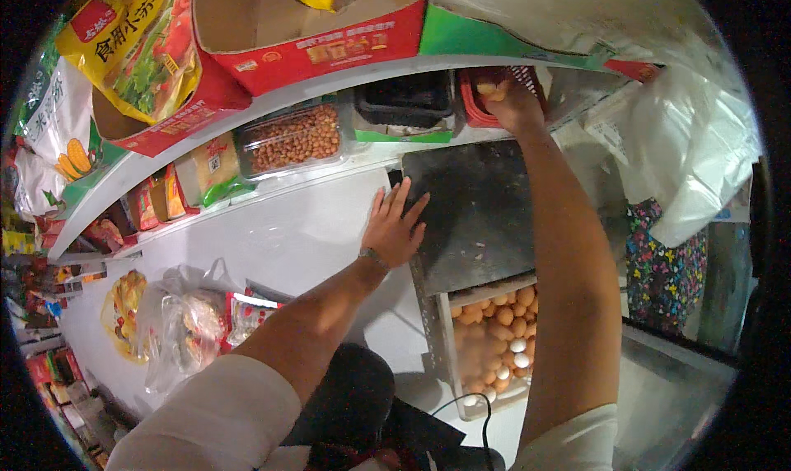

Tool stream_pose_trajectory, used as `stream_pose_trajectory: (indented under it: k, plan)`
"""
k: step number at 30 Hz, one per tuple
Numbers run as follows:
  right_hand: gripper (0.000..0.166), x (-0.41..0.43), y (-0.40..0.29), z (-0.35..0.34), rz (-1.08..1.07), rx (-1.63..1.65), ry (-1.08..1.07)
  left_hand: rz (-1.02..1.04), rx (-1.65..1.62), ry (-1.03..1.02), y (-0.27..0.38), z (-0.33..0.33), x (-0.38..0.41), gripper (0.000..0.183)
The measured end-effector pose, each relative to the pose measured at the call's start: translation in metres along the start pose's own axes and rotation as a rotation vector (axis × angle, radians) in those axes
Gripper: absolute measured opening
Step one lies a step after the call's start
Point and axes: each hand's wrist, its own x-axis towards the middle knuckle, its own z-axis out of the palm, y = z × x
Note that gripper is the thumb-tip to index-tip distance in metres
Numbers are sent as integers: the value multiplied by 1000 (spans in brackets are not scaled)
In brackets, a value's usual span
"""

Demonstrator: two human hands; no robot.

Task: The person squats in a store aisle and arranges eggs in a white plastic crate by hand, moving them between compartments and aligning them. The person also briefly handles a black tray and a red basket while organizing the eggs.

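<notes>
My right hand (516, 107) reaches into a red plastic basket (473, 103) on the lower shelf. A small pale yellowish thing (491, 92) shows at its fingertips; whether the fingers grip it is not clear. Fingers spread, my left hand (395, 224) is at the left edge of a dark flat board (469, 205) and holds nothing. Below that board, a wooden drawer or crate (454, 353) contains many brown eggs (503, 315) and a few white ones (521, 360). My right forearm hides part of the eggs.
Left of the basket stand black plastic trays (405, 103) and a clear box of peanuts (295, 138). Red cartons (321, 50) line the upper shelf. Clear plastic sheeting (692, 137) hangs at right. Bagged goods (198, 322) lie at lower left; a black cable (488, 418) loops below the crate.
</notes>
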Motion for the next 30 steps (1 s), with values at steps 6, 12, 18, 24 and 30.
stream_pose_trajectory:
  k: [6,12,18,24,30]
  plan:
    - [52,46,28,43,-268,-162,-70,10,41,-45,-1,0,-1,59]
    - [53,73,40,69,-54,-139,-198,11,4,-3,1,-2,-2,58]
    - [47,48,21,37,-270,-196,-107,-3,-24,15,0,-1,-1,58]
    - [32,-98,19,-16,-176,239,393,-2,10,18,-1,6,-4,56]
    - [20,-332,45,69,651,864,548,41,94,54,1,10,-1,55]
